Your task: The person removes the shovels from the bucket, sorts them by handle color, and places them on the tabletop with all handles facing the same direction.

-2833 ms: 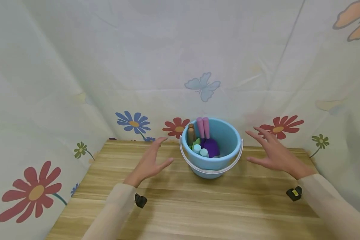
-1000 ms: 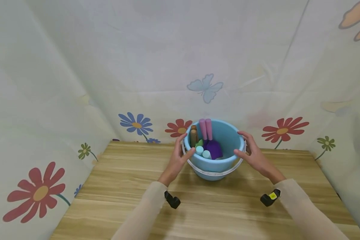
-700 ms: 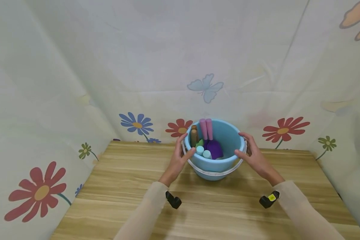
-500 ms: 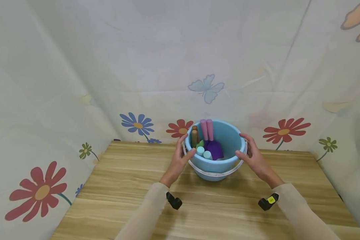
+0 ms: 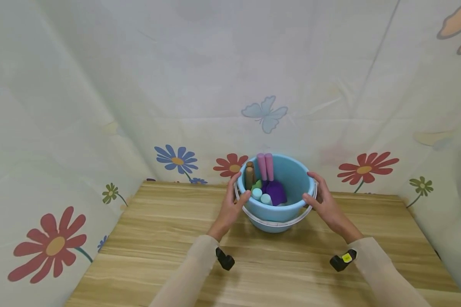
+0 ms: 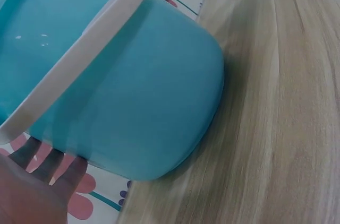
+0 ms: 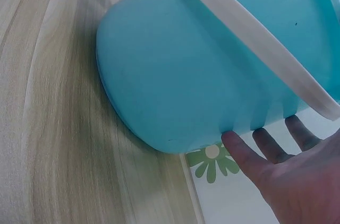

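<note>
A light blue bucket (image 5: pixel 274 214) with a white bail handle (image 5: pixel 270 223) hanging down its front stands on the table in the head view. My left hand (image 5: pixel 227 212) holds its left side, thumb at the rim and fingers against the outer wall. On the opposite side my right hand (image 5: pixel 327 209) grips it the same way. Both wrist views show fingertips pressed on the blue wall below the handle. Inside lie two pink handles (image 5: pixel 269 167), brown wooden-looking handles (image 5: pixel 249 178), a purple scoop-like piece (image 5: pixel 276 194), light blue cylinder ends (image 5: pixel 266 199) and a bit of green (image 5: pixel 256 184).
The wood-grain table (image 5: pixel 169 251) extends in front and to both sides of the bucket. Close behind rises a white curtain (image 5: pixel 199 85) printed with flowers and butterflies, which also encloses the left and right sides.
Both hands have come inward from either side, where they were apart from the bucket, and now hold its sides. Over the last second, hands and bucket keep nearly the same position.
</note>
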### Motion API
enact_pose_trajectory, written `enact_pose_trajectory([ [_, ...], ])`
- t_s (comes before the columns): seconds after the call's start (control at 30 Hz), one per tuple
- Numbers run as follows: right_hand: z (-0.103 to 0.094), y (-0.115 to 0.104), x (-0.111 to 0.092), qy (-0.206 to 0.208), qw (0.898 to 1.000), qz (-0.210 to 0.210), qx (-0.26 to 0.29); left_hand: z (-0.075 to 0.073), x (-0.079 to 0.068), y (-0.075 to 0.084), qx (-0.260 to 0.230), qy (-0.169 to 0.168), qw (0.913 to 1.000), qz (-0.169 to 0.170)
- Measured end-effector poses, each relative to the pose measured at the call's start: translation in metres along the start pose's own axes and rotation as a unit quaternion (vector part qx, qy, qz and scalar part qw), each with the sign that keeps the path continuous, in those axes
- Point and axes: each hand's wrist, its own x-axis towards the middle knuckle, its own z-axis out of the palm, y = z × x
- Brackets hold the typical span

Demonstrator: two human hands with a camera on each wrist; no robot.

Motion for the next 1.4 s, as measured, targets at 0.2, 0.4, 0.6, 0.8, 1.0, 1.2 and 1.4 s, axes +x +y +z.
enact_pose_trajectory([
  [0.2, 0.001, 0.002, 0.0, -0.001, 1.0, 0.001, 0.008, 0.0, 0.001, -0.001, 0.01, -0.005, 0.9999, -0.002],
  [0.4, 0.0, 0.002, 0.0, 0.0, 1.0, -0.002, 0.005, 0.0, -0.007, 0.027, 0.007, -0.007, 0.9999, 0.005],
  [0.6, 0.001, 0.002, 0.001, -0.003, 1.0, 0.001, 0.002, 0.0, -0.012, 0.037, 0.002, -0.001, 0.9999, 0.011],
  [0.8, 0.001, -0.001, -0.001, -0.011, 1.0, 0.004, 0.02, -0.002, -0.011, 0.034, 0.003, -0.012, 0.9999, 0.008],
  [1.0, 0.0, -0.005, -0.003, -0.01, 1.0, 0.015, 0.008, -0.003, -0.011, 0.034, 0.009, -0.018, 0.9997, 0.015],
  [1.2, 0.001, -0.007, -0.002, -0.012, 1.0, 0.015, 0.016, -0.002, -0.012, 0.037, 0.018, -0.003, 0.9994, 0.03],
  [1.4, 0.001, -0.005, -0.001, -0.007, 1.0, 0.016, 0.01, -0.004, -0.011, 0.036, 0.018, -0.012, 0.9993, 0.031],
])
